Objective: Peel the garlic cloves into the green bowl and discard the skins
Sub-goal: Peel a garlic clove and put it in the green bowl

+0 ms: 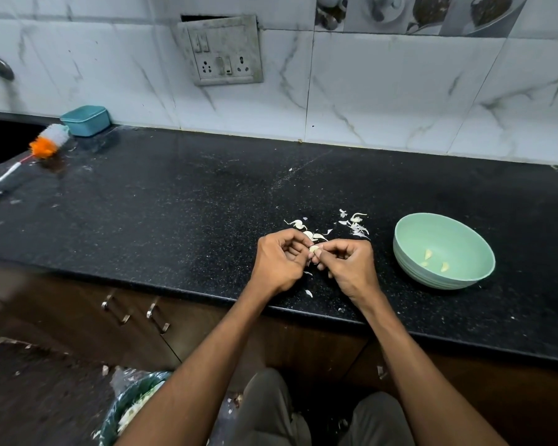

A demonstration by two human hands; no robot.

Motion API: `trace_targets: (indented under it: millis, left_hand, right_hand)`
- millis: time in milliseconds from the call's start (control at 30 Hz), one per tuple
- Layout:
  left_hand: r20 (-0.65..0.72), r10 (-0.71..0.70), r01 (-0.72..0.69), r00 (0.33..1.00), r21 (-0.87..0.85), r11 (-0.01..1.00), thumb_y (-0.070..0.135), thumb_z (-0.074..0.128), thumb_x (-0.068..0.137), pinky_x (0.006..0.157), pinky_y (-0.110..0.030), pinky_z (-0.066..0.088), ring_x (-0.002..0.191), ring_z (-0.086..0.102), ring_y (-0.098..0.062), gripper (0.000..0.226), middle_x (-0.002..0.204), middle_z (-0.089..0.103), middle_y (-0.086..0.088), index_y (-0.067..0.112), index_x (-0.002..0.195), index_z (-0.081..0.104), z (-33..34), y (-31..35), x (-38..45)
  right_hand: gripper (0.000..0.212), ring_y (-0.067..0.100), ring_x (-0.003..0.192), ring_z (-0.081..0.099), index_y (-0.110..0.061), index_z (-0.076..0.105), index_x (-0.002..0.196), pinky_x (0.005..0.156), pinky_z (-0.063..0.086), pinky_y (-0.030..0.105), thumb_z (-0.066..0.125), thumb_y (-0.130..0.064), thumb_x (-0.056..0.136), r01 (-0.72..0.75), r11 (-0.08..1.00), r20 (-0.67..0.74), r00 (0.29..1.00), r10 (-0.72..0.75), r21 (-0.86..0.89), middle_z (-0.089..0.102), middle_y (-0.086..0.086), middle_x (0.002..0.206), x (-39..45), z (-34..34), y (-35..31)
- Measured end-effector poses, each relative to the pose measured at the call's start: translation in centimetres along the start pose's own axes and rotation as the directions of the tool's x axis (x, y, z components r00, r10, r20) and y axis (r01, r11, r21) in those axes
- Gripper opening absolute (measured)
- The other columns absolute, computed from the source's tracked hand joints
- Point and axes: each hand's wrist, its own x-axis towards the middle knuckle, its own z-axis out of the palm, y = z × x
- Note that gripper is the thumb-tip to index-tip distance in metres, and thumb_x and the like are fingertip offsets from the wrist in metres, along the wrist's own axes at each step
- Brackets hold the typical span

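Observation:
My left hand (279, 260) and my right hand (348, 265) meet above the black counter (174, 204), both pinching one pale garlic clove (313, 249) between their fingertips. The green bowl (400, 252) stands to the right of my hands, with three peeled pieces (432, 260) lying inside. Just beyond my hands lie unpeeled cloves (308, 231), and loose skins (356, 225) are scattered beside them. A few skin scraps (308, 292) sit near the counter's front edge.
A bag-lined bin (126, 410) holding skins stands on the floor at lower left. On the counter's far left are a teal lidded box (85, 120) and an orange-and-white brush (47, 143). Cabinet handles (136, 312) sit below the counter edge. A socket plate (223, 49) is on the tiled wall.

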Motion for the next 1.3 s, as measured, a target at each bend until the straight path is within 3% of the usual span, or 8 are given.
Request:
trace_targets:
  millis: [433, 733, 1000, 1300]
  left_hand:
    - [0.04, -0.065, 0.066, 0.997, -0.03, 0.997, -0.006, 0.077, 0.081, 0.05, -0.02, 0.047, 0.052, 0.059, -0.005, 0.022, 0.072, 0.075, 0.0, 0.016, 0.076, 0.076, -0.2, -0.5, 0.1]
    - [0.103, -0.072, 0.082, 0.992, -0.095, 0.992, -0.013, 0.075, 0.082, 0.054, -0.016, 0.051, 0.057, 0.064, -0.006, 0.007, 0.073, 0.073, -0.013, -0.006, 0.083, 0.073, -0.3, -0.5, 0.1]
    - [0.162, -0.087, 0.106, 0.983, -0.107, 0.989, -0.017, 0.072, 0.08, 0.055, -0.014, 0.048, 0.055, 0.063, -0.003, 0.01, 0.07, 0.072, -0.01, -0.008, 0.084, 0.074, -0.7, -0.2, 0.2]
    - [0.21, -0.096, 0.124, 0.973, -0.127, 0.984, -0.019, 0.067, 0.08, 0.053, -0.018, 0.046, 0.057, 0.058, -0.011, 0.017, 0.067, 0.069, -0.006, -0.003, 0.081, 0.072, -0.9, -0.6, 0.4]
  right_hand:
    - [0.013, 0.013, 0.051, 0.062, -0.005, 0.08, 0.08, 0.043, 0.042, 0.017, 0.072, 0.004, 0.086, -0.093, 0.995, -0.037, 0.995, 0.092, -0.038, 0.075, 0.011, 0.067, 0.0, -0.1, 0.1]
    - [0.023, 0.014, 0.045, 0.056, -0.008, 0.079, 0.072, 0.038, 0.038, 0.018, 0.067, 0.009, 0.082, -0.162, 0.987, -0.044, 0.986, 0.162, 0.001, 0.071, 0.018, 0.063, 0.1, -0.1, -0.5]
    - [0.023, 0.011, 0.04, 0.053, -0.001, 0.077, 0.07, 0.038, 0.037, 0.015, 0.062, 0.014, 0.078, -0.166, 0.986, -0.047, 0.985, 0.165, 0.0, 0.068, 0.023, 0.06, 0.0, 0.0, -0.8]
    - [0.024, 0.013, 0.038, 0.053, 0.0, 0.074, 0.062, 0.037, 0.035, 0.015, 0.061, 0.015, 0.076, -0.139, 0.99, -0.053, 0.989, 0.139, -0.015, 0.066, 0.023, 0.056, 0.0, 0.1, -0.7]
